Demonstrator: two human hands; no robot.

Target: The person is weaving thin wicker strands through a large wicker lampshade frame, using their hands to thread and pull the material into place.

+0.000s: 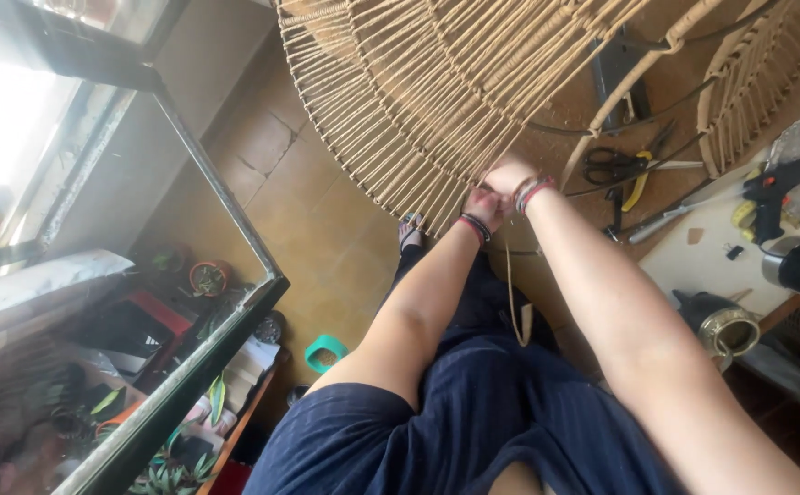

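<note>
**Wicker frame, lower edge: two hands at the weave**

Left hand (484, 207) and right hand (508, 176), fingers curled tight, pinch strands at the bottom rim of the wicker frame (418, 101), hands touching. A loose strand (511, 293) hangs below. Scissors (615, 166) lie right; open tiled floor (327, 229) left.

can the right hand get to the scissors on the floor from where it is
Probably yes. The right hand is at the wicker frame's edge, and the scissors lie just beside it on open floor, with nothing between them.
</note>
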